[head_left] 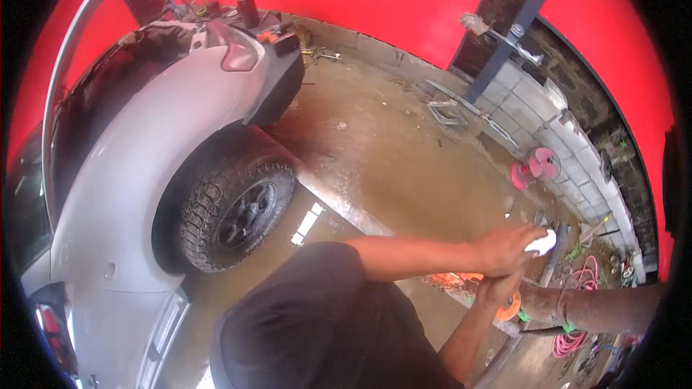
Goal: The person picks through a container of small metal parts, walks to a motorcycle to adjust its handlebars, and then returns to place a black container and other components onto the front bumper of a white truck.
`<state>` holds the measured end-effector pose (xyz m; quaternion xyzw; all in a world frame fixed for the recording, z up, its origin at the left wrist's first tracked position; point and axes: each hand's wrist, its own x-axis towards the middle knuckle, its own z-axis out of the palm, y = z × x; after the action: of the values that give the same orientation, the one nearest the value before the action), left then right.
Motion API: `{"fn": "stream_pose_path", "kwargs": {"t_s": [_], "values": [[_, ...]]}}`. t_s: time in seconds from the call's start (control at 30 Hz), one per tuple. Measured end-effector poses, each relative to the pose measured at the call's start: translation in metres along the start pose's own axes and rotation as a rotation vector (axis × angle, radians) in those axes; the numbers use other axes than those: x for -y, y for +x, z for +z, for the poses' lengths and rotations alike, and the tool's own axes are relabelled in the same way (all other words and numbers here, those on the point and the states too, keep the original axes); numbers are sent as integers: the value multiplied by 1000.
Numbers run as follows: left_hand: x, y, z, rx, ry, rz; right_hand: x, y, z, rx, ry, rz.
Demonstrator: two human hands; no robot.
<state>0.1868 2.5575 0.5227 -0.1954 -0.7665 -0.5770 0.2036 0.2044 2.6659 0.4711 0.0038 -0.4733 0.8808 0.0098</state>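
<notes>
My left hand [508, 247] reaches out to the right, its fingers closed round a small white object [540, 243] that shows past the fingertips. Right below it, overlapping its heel in this view, is my right hand [499, 288]; its fingers are largely hidden. An orange ring-shaped thing [509, 307] lies just under the right hand. Behind the forearms shows another orange patch [458, 280]. A thick brown pole [595, 307] runs off to the right beside the hands.
A silver vehicle [137, 144] with a chunky off-road tyre [238, 205] stands at left. A pink fan [535, 167] is by the block wall [530, 94]. Pink hose [577, 281] lies coiled at right. A metal frame piece [448, 113] rests on the brown floor [389, 137].
</notes>
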Motion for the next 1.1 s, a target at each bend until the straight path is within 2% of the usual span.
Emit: {"fn": "stream_pose_path", "kwargs": {"t_s": [0.07, 0.2, 0.23, 0.27, 0.3, 0.33, 0.37, 0.4, 0.43, 0.47, 0.53, 0.57, 0.6, 0.67, 0.7, 0.73, 0.8, 0.83, 0.87, 0.97, 1.03, 1.07, 1.1], "values": [[-10, -17, -3, 112, -148, -68, 3, 4, 2, -44, 15, -3], [-12, -32, -23, 340, -102, 35, 15, 28, -16, -136, -59, -87], [-8, -35, -23, 211, -48, 226, 22, 39, -25, -162, -83, -108], [-16, -28, -39, 204, -48, 226, 30, 51, -36, -188, -106, -132], [-32, -11, -69, 385, -3, 177, 37, 73, -76, 33, -137, -96], [-45, 1, -88, 565, 43, 124, 45, 64, -46, 39, -137, -95], [-52, 8, -90, 563, 43, 121, 61, 42, 11, 104, 9, -38], [-56, 18, -86, 224, 22, 294, 66, 28, 49, 164, 154, 21], [-57, 24, -80, -117, -3, 457, 46, 29, 49, 107, 81, -135], [-58, 23, -72, -116, -11, 457, 48, 26, 56, 101, 75, -138], [-61, 11, -49, -123, 105, 550, 67, 21, 76, -44, 69, -144], [-58, -1, -46, -4, 50, 512, 76, 19, 86, -117, 74, -146], [-53, -15, -40, 0, 39, 503, 84, 14, 92, -203, 70, -144], [-42, -35, -35, 153, 4, 472, 80, 1, 105, -302, 71, -148], [-41, -26, -36, 82, 134, 522, 74, -9, 114, -176, 144, -187], [-39, -20, -40, 75, 130, 517, 68, -19, 126, -41, 216, -227], [-56, 5, -74, 41, 81, 472, 57, -34, 149, 235, 376, -309], [-62, 9, -88, 56, -76, 448, 52, -37, 154, 372, 461, -349], [-61, 14, -90, 58, -74, 445, 51, -38, 155, 369, 464, -346], [-57, 9, -89, 115, -194, 375, 39, -44, 157, 211, -115, -681], [-56, -22, -76, -74, -144, 564, 31, -46, 155, 98, -509, -884], [-56, -34, -74, -70, -144, 569, 59, 2, 91, 512, -312, -715], [-57, -47, -73, -60, -222, 547, 88, 50, 28, 888, -76, -375]]}}
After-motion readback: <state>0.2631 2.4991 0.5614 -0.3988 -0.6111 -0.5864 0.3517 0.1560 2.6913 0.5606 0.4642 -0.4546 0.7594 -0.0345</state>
